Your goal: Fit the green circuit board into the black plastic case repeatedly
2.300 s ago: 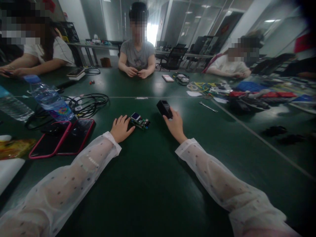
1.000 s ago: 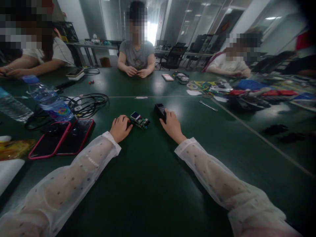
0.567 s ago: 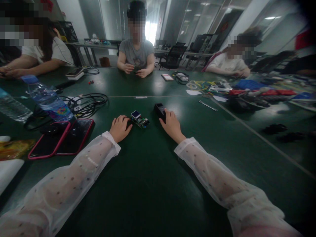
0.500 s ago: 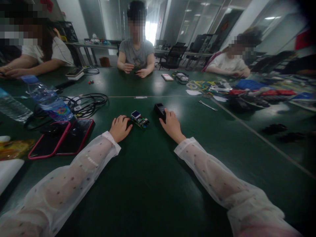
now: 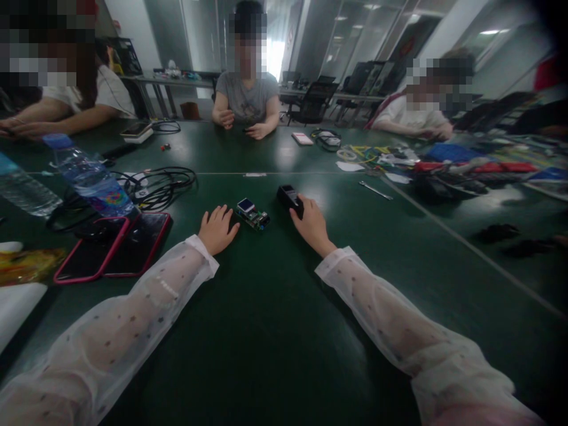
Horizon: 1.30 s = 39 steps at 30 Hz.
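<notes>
My left hand (image 5: 217,229) rests on the green table with its fingers spread, just left of a small circuit board. The circuit board (image 5: 252,213) lies flat, a little screen at its left end and green parts and connectors along it; a narrow gap separates it from my fingertips. To the right, my right hand (image 5: 311,226) is closed around the near end of a black box-shaped handheld device (image 5: 287,196), thumb on its left side and fingers over its right. The device lies on the table, its near end partly hidden by my hand.
Left of my hand are two red-edged phones (image 5: 139,244), a water bottle (image 5: 91,177) and coiled black cables (image 5: 173,180). A wrench (image 5: 375,190) lies right of the device, near tangled wires (image 5: 368,155). Across the table sits a person in grey (image 5: 247,97); others sit on both sides.
My left fingertips have drawn back slightly from the circuit board. My right fingers have slid from the device's top toward its right side. The person opposite has raised one hand.
</notes>
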Available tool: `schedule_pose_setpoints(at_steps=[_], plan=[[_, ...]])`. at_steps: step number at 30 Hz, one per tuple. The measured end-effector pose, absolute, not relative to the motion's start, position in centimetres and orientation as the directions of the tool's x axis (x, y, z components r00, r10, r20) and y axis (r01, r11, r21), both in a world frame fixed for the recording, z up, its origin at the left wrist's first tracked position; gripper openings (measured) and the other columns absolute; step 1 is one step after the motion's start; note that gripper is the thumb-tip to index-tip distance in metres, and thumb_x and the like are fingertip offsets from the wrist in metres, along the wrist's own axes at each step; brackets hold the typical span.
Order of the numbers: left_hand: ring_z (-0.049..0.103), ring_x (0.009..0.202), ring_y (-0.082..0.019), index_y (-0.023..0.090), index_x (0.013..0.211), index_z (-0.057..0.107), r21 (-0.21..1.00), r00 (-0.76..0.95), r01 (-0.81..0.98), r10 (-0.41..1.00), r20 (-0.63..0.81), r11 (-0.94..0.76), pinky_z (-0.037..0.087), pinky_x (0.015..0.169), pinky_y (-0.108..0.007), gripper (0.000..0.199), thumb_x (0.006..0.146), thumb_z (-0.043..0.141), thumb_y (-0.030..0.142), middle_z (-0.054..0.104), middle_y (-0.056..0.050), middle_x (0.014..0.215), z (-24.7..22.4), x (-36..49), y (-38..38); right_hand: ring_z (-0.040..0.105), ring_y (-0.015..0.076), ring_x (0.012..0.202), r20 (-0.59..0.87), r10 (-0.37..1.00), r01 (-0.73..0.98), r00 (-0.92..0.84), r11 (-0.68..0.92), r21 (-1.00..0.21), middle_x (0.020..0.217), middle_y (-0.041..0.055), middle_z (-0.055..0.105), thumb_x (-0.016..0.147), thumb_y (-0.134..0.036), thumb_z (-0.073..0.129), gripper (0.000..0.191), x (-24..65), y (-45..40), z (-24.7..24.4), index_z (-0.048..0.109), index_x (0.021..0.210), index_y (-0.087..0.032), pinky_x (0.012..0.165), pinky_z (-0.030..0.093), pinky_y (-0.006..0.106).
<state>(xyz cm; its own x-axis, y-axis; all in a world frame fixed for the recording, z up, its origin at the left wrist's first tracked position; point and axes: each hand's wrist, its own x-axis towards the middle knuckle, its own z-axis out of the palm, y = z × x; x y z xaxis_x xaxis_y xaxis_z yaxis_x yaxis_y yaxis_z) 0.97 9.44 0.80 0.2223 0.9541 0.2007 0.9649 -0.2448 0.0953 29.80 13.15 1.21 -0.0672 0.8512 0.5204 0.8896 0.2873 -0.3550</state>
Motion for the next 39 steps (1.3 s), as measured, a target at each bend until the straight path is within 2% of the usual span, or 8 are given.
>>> schedule_pose_setpoints(at_steps=[7,10,16,27,30,33,37,39], plan=[[0.031,0.142,-0.03,0.014,0.143,0.04,0.106,0.225,0.964,0.958,0.175,-0.245,0.026,0.114,-0.053,0.06,0.098,0.025,0.05,0.036,-0.013,0.153,1.0,0.8,9.4,0.059,0.0254,0.103,0.659,0.747,0.708,-0.088,0.512,-0.486,0.124,0.0155,0.055,0.093,-0.034,0.049,0.051,27.5,11.3,2.2,0.041,0.14,-0.017,0.089,0.053,0.044],[0.031,0.142,-0.029,0.015,0.143,0.04,0.11,0.223,0.962,0.955,0.197,-0.248,0.026,0.114,-0.052,0.059,0.098,0.026,0.05,0.037,-0.013,0.153,0.9,0.8,9.4,0.056,0.0262,0.111,0.664,0.731,0.641,-0.155,0.586,-0.496,0.127,0.0138,0.053,0.094,-0.035,0.049,0.052,25.6,9.7,2.8,0.037,0.142,-0.022,0.091,0.052,0.045],[0.034,0.14,-0.031,0.014,0.14,0.044,0.129,0.22,0.957,0.942,0.254,-0.258,0.028,0.112,-0.055,0.055,0.097,0.032,0.047,0.041,-0.016,0.15,0.7,0.9,9.4,0.055,0.0265,0.114,0.569,0.757,0.621,-0.321,0.621,-0.478,0.126,0.0121,0.053,0.094,-0.032,0.048,0.053,23.8,7.8,3.5,0.034,0.145,-0.026,0.096,0.049,0.046],[0.034,0.14,-0.031,0.014,0.138,0.045,0.133,0.21,0.96,0.949,0.236,-0.246,0.027,0.112,-0.054,0.053,0.097,0.034,0.044,0.041,-0.016,0.15,1.4,1.3,9.0,0.054,0.0264,0.113,0.545,0.743,0.615,-0.389,0.65,-0.446,0.124,0.0135,0.053,0.094,-0.03,0.049,0.052,23.9,8.1,3.2,0.035,0.144,-0.023,0.097,0.049,0.046],[0.034,0.14,-0.032,0.013,0.139,0.044,0.137,0.215,0.958,0.949,0.23,-0.251,0.027,0.112,-0.055,0.053,0.097,0.033,0.044,0.04,-0.016,0.15,1.3,1.3,9.0,0.055,0.027,0.112,0.494,0.752,0.633,-0.437,0.647,-0.425,0.123,0.0135,0.053,0.093,-0.031,0.051,0.054,23.9,8.3,3.0,0.035,0.143,-0.022,0.094,0.05,0.047],[0.035,0.14,-0.032,0.012,0.144,0.036,0.161,0.204,0.956,0.951,0.233,-0.244,0.027,0.113,-0.055,0.058,0.097,0.033,0.045,0.04,-0.018,0.15,1.1,1.2,9.1,0.056,0.0269,0.109,0.436,0.754,0.645,-0.492,0.652,-0.399,0.121,0.0128,0.054,0.092,-0.03,0.051,0.054,23.9,8.5,2.7,0.035,0.143,-0.022,0.091,0.052,0.047],[0.038,0.138,-0.032,0.013,0.153,0.008,0.198,0.198,0.946,0.943,0.267,-0.255,0.029,0.111,-0.054,0.071,0.096,0.036,0.045,0.043,-0.019,0.147,0.9,1.0,9.2,0.057,0.0264,0.107,0.43,0.751,0.654,-0.5,0.654,-0.381,0.118,0.0115,0.055,0.092,-0.031,0.052,0.054,23.9,8.8,2.5,0.035,0.143,-0.023,0.09,0.053,0.046],[0.04,0.136,-0.032,0.016,0.154,0.002,0.2,0.212,0.941,0.937,0.278,-0.272,0.03,0.11,-0.055,0.073,0.096,0.036,0.044,0.044,-0.018,0.147,0.9,1.0,9.2,0.057,0.0262,0.106,0.433,0.748,0.654,-0.503,0.657,-0.376,0.118,0.0119,0.055,0.092,-0.03,0.052,0.054,23.9,8.8,2.5,0.035,0.143,-0.022,0.089,0.053,0.046]])
